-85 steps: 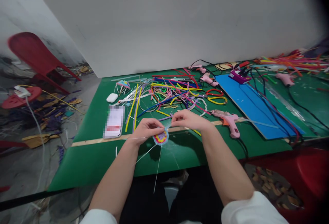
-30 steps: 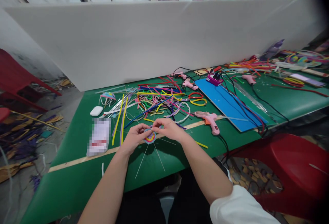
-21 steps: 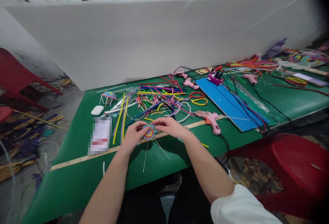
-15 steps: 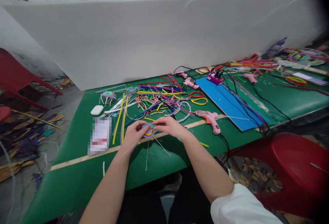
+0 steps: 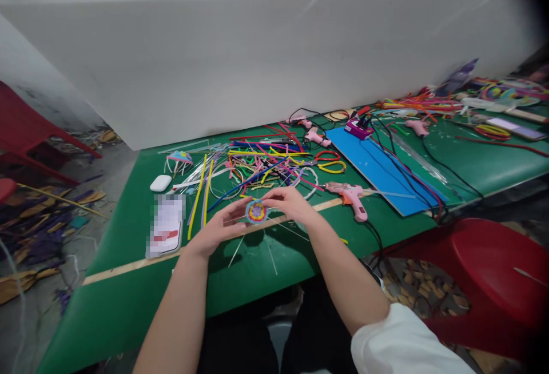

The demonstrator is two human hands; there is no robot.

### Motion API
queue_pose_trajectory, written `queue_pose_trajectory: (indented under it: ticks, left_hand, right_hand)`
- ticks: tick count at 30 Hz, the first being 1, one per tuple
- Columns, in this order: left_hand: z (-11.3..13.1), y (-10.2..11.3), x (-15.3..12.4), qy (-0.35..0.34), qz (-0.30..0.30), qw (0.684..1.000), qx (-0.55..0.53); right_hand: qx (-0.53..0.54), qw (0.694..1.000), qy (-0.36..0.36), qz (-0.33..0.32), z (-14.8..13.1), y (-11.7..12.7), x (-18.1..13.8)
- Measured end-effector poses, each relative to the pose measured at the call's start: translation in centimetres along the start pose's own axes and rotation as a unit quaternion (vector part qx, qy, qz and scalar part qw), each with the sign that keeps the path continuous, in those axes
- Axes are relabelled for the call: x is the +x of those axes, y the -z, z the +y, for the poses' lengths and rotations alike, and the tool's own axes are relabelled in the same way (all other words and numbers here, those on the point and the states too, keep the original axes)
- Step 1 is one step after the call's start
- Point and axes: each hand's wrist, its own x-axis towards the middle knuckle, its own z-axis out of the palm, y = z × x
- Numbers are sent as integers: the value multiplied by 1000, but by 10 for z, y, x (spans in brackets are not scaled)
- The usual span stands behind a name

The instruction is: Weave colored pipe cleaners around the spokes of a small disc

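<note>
A small round woven disc (image 5: 257, 212) with purple, yellow, red and light blue rings is held up above the table's front part. Thin clear rods stick out around it like spokes. My right hand (image 5: 292, 203) pinches the disc at its upper right edge. On the other side, my left hand (image 5: 219, 226) is beside the disc, thumb and fingers apart; whether a fingertip touches a rod is hard to see. Beyond the hands lies a tangled pile of coloured pipe cleaners (image 5: 261, 163).
A phone (image 5: 172, 243) and a white case (image 5: 161, 183) lie left. To the right are a pink glue gun (image 5: 352, 200), yellow-handled scissors (image 5: 332, 166) and a blue board (image 5: 377, 171) with cables. A white partition (image 5: 257, 65) rises behind; a red stool (image 5: 497, 265) stands right.
The disc has moved slightly right and up and now faces me more openly. My left fingers have spread away from it, while my right hand keeps its pinch. The rods have swung round.
</note>
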Motion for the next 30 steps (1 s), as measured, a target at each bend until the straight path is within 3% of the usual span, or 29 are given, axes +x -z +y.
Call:
queue_pose_trajectory:
  ticks: [2,5,9,17,30]
  left_hand:
    - [0,6,-2,5,-33,999,-41]
    - [-3,8,1,5,-34,995,-92]
    - [-6,-3,6,26,-23,998,-56]
    - [-18,-17,17,-19,107,992,60]
    - [-22,-18,19,-17,137,987,81]
  right_hand:
    - [4,1000,-7,-1,-1,6,-2]
    - [9,1000,-17,-6,-1,10,-3]
    - [0,999,-18,-28,-1,7,-3]
    - [-88,994,30,-49,6,-6,1]
    - [-108,991,60,-44,11,-9,0]
